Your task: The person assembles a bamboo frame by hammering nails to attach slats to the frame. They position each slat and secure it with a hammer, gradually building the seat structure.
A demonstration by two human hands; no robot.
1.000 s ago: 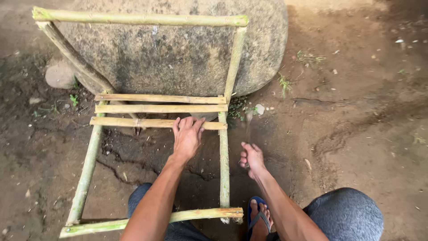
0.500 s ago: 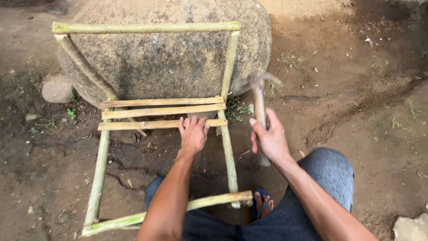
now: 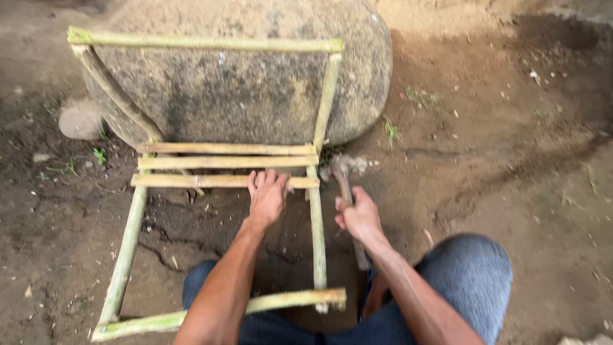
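Note:
A bamboo frame (image 3: 317,223) of pale green poles leans against a big grey boulder (image 3: 242,83). Three thin cross slats (image 3: 211,165) span its middle. My left hand (image 3: 267,197) presses flat on the lowest slat, close to the right upright. A hammer (image 3: 343,174) is gripped in my right hand (image 3: 359,216), with its blurred head low beside the right end of the slats. Its handle runs down past my wrist.
Bare brown dirt ground (image 3: 511,160) surrounds the frame. A small round stone (image 3: 78,120) lies left of the boulder. My knees in blue jeans (image 3: 469,281) are at the bottom, and a foot in a sandal (image 3: 377,297) shows between them.
A second ago my right hand was empty by the right upright. It then raised a hammer, and now the hammer has swung down to the slats. My left hand stayed on the slat.

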